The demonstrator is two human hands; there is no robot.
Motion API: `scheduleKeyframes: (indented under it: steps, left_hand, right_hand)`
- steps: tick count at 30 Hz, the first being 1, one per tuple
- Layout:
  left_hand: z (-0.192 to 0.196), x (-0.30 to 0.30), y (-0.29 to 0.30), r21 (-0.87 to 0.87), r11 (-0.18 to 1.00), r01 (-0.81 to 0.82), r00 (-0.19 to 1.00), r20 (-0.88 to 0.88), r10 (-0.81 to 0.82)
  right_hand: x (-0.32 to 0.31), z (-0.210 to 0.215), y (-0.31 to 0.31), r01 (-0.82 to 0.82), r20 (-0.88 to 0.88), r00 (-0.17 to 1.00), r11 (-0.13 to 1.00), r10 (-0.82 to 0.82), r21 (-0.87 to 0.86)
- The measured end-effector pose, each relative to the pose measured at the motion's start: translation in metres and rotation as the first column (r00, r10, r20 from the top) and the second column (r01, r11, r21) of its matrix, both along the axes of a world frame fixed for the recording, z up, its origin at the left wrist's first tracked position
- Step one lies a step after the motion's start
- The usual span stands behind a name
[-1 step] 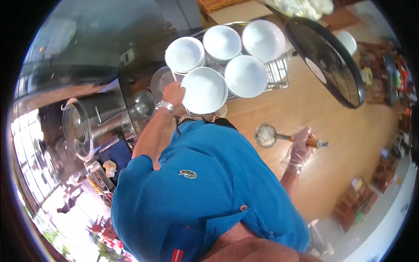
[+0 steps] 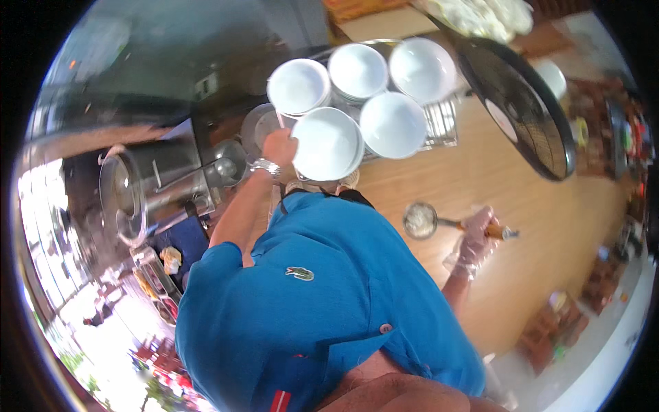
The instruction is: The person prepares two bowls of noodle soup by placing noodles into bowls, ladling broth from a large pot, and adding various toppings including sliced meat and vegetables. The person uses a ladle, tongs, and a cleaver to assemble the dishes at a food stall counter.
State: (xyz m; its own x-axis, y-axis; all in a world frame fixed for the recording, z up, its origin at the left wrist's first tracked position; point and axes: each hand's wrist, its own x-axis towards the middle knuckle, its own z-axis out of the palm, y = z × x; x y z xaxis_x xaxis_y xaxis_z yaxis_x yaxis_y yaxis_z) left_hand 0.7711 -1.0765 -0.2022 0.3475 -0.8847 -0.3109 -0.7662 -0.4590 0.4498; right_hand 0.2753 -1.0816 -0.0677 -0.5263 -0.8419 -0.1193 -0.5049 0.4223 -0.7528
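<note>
My left hand [image 2: 280, 147], with a metal watch on its wrist, closes on the left rim of the nearest white bowl [image 2: 325, 144], which sits stacked on another bowl. My right hand [image 2: 478, 232] wears a clear plastic glove and is wrapped round the wooden handle of a noodle strainer [image 2: 421, 221]. Its round metal basket points left, holding something white that looks like noodles. The strainer is held well apart from the bowls, to their lower right.
More white bowls [image 2: 392, 125] stand in stacks on a wire rack [image 2: 443, 123]. A large black-rimmed mesh [image 2: 568, 147] is at the upper right, near a white plastic bag [image 2: 480, 17]. Metal pots [image 2: 123, 196] stand at the left. Wooden furniture [image 2: 549, 329] lies beyond the floor.
The bowls and rack sit slightly lower and farther right in the picture. Both hands keep their holds, and the strainer appears a little lower.
</note>
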Motion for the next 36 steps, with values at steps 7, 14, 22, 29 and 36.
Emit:
scheduleKeyframes:
  steps: [7,14,22,29,36]
  left_hand:
    - [0.067,0.033,0.111,-0.134,0.944,-0.301,0.94,-0.208,0.27]
    - [0.092,0.103,0.308,0.111,0.645,-0.756,0.214,-0.889,0.404]
    - [0.061,0.242,0.496,0.312,0.454,-0.835,-0.256,-0.95,0.18]
    - [0.104,0.309,0.514,-0.173,0.528,-0.831,0.516,-0.593,0.618]
    - [0.128,0.268,0.464,-0.537,0.558,-0.633,0.725,-0.156,0.671]
  right_hand:
    - [0.054,0.069,0.049,-0.103,0.022,0.994,0.97,0.11,-0.219]
    - [0.161,0.115,0.108,-0.389,0.301,0.83,0.874,0.469,-0.291]
    - [0.305,0.084,0.179,-0.495,0.362,0.745,0.828,0.561,-0.264]
    - [0.358,0.075,0.22,-0.709,-0.306,0.701,0.583,0.644,-0.396]
    - [0.43,0.106,0.198,-0.66,0.215,0.688,0.721,0.693,-0.211]
